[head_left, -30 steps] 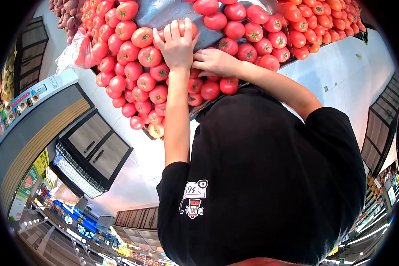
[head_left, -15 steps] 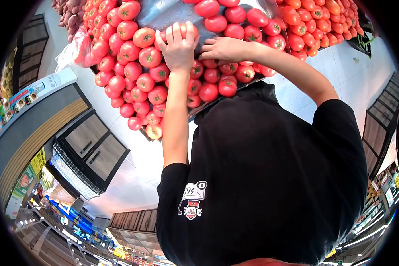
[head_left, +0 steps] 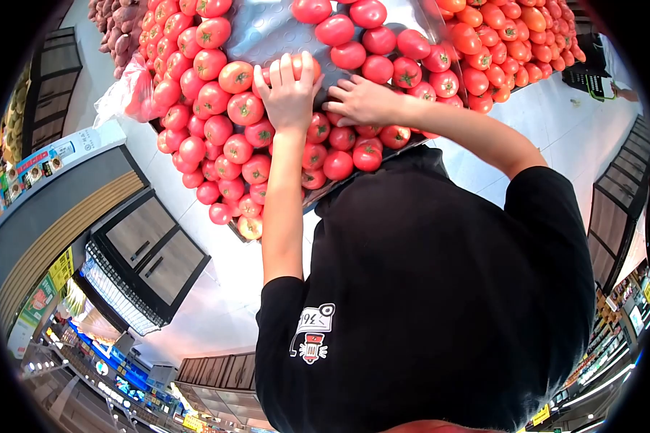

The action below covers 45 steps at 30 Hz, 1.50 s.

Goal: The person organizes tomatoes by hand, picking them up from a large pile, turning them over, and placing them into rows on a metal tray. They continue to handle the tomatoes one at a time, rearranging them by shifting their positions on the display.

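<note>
A large heap of red tomatoes (head_left: 213, 97) surrounds a grey-blue bumpy liner (head_left: 271, 32). At the liner's near edge, my left hand (head_left: 289, 97) is curled over a tomato (head_left: 307, 66), its fingers bent over the fruit, with more tomatoes against its sides. Just to its right, my right hand (head_left: 368, 101) lies palm down over the tomatoes with its fingers apart and pointing left. Its fingertips reach the dark gap beside my left hand. The undersides of both hands are hidden.
Orange-red tomatoes (head_left: 495, 43) are piled at the right. A clear plastic bag (head_left: 130, 90) hangs at the heap's left edge, near purple-brown produce (head_left: 115, 25). A dark cabinet (head_left: 152, 249) stands lower left. A green-edged basket (head_left: 588, 83) is at the far right.
The whole view has shifted slightly, with heap and hands lower in it. My right hand's fingers have spread apart. My left hand stays on the same tomato. The basket at the right shows more.
</note>
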{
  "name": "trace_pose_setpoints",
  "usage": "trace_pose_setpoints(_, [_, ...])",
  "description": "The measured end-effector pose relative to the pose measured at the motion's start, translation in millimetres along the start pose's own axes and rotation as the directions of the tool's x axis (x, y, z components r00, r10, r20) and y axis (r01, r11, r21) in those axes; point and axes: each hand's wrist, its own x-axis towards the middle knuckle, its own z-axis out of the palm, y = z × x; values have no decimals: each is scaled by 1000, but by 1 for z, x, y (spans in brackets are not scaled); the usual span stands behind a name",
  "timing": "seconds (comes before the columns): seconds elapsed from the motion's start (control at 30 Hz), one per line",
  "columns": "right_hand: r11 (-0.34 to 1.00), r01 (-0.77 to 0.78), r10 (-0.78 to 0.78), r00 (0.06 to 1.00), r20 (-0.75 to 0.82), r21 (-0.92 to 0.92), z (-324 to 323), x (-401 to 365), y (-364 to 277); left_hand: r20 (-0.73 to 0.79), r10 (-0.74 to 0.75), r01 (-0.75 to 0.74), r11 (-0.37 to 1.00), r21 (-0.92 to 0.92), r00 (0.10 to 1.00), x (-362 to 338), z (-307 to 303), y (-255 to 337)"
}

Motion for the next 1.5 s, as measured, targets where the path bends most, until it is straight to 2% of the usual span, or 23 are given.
trace_pose_setpoints(0.23, [988,-137,128,985,-115,-75,9,0,-9,27,12,-12,1000,5,1000,-1,-2,-1])
trace_pose_setpoints(0.3, [976,-203,197,977,-81,-81,4,1,-15,36,9,-9,1000,0,999,-1,-3,-1])
trace_pose_setpoints(0.33, [971,-217,203,971,-128,-105,5,2,-17,40,10,-10,1000,-4,999,-1,-3,-1])
trace_pose_setpoints(0.37, [965,-231,207,963,-175,-128,7,3,-18,46,26,-26,1000,3,999,-2,-3,-1])
trace_pose_setpoints(0.43, [953,-291,280,953,-116,-85,3,3,-27,58,61,-62,998,14,996,-5,-4,-1])
trace_pose_setpoints(0.5, [939,-339,334,939,-87,-51,4,-2,-35,121,160,-168,984,57,980,-11,-8,1])
trace_pose_setpoints(0.53, [944,-325,308,931,-196,-58,1,-7,-40,149,215,-225,973,57,965,-16,-10,2])
trace_pose_setpoints(0.57, [933,-359,358,912,-200,32,-4,-14,-47,177,265,-279,959,58,948,-20,-10,2])
trace_pose_setpoints(0.63, [883,-438,469,836,-285,167,-19,-30,-63,229,300,-315,949,29,926,-26,-11,2])
trace_pose_setpoints(0.67, [834,-495,549,790,-274,245,-25,-40,-69,251,310,-326,945,23,917,-28,-12,0])
trace_pose_setpoints(0.8, [649,-698,758,565,-326,302,-33,-84,-76,262,311,-288,950,-125,913,-26,-19,-1])
trace_pose_setpoints(0.9, [566,-797,802,475,-361,210,-36,-113,-74,279,286,-218,943,-250,917,-26,-29,4])
trace_pose_setpoints(0.97, [516,-822,839,429,-335,242,-28,-130,-73,289,259,-178,944,-277,922,-28,-30,8])
trace_pose_setpoints(1.03, [509,-818,848,425,-317,267,-28,-137,-72,291,224,-147,953,-265,930,-32,-28,13])
trace_pose_setpoints(1.13, [605,-751,793,536,-290,265,-19,-153,-72,260,152,-76,957,-278,953,-44,-31,24])
trace_pose_setpoints(1.27, [693,-635,719,646,-258,341,-12,-172,-58,231,-38,95,967,-238,972,-79,-46,44])
trace_pose_setpoints(1.4, [748,-551,656,696,-292,369,-24,-174,-40,211,-289,341,896,-285,934,-121,-78,85])
trace_pose_setpoints(1.5, [798,-472,594,725,-350,375,-35,-159,-16,238,-332,398,855,-334,913,-136,-88,134])
